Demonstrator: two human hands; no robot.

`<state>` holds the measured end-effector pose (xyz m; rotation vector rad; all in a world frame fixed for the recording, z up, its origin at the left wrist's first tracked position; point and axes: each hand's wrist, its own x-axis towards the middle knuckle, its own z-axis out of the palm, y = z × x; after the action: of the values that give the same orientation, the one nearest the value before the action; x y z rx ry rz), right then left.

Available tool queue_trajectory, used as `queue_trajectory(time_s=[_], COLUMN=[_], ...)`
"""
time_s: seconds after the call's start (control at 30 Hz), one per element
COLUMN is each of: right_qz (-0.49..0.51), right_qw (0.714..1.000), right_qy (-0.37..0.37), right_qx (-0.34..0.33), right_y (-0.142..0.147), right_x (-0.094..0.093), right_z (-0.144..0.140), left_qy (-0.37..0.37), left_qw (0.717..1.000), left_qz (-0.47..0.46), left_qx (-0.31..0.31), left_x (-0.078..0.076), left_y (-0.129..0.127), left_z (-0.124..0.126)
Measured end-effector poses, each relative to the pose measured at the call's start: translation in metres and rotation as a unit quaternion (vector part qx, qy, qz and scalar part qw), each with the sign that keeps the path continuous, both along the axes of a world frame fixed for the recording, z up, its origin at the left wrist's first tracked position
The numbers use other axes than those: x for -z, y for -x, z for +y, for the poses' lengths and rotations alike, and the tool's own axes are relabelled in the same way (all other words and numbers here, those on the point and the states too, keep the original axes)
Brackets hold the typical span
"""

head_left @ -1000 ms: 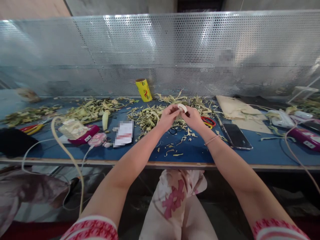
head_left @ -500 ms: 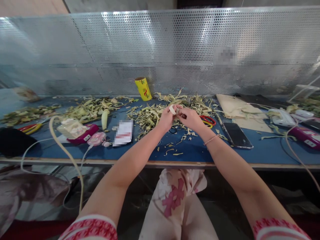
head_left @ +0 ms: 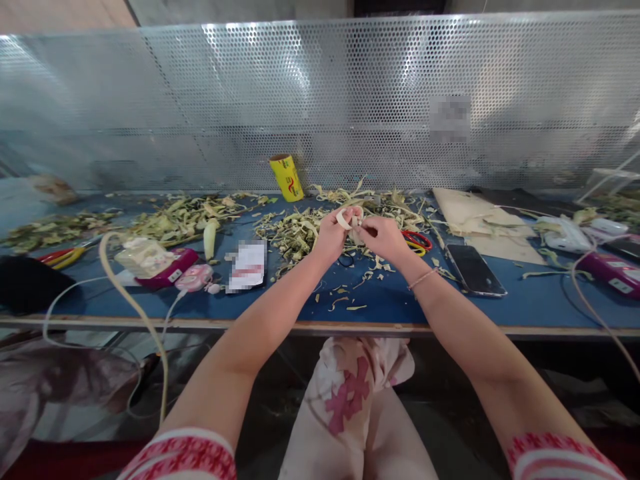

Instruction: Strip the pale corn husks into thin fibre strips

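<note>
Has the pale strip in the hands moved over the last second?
Yes. The pale strip has shifted left and slightly down, away from the red scissors.

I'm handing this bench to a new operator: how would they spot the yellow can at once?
Start at the perforated metal screen along the back of the blue worktable. At its foot, left of the pile of pale green plant trimmings, stands the small yellow cylindrical can with a red label, leaning slightly. It is the only upright, bright yellow thing there.
</note>
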<state>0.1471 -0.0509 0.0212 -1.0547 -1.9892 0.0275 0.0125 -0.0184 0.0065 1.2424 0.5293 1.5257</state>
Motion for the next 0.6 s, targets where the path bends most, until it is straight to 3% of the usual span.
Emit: queue_trajectory(time_s=[0.13,0.2,0.37,0.6], right_qz=[0.035,0.005,-0.093,-0.075], right_qw=[0.992,0.989,0.981,0.976], right_qy=[-0.12,-0.146,-0.151,-0.171], right_qx=[0.003,-0.022,-0.079,-0.111], right_y=[-0.005,-0.0043,0.0019,0.0003], right_x=[-0.0083,-0.0091,-0.0051,-0.0038], right_z=[-0.0095,-0.0111,-0.0096,-0.0052], left_qy=[-0.062,-0.092,-0.127,-0.095], left_qw=[0.994,0.989,0.985,0.991], left_qz=[0.085,0.113,0.114,0.095], left_qx=[-0.029,-0.039,-0.034,0.002], left_x=[0.0048,0.0058,0.0081,0.0088], left_y=[0.0035,0.0036,0.0019,0.0038], left_z=[0.0016,0.0014,0.0019,0.0044])
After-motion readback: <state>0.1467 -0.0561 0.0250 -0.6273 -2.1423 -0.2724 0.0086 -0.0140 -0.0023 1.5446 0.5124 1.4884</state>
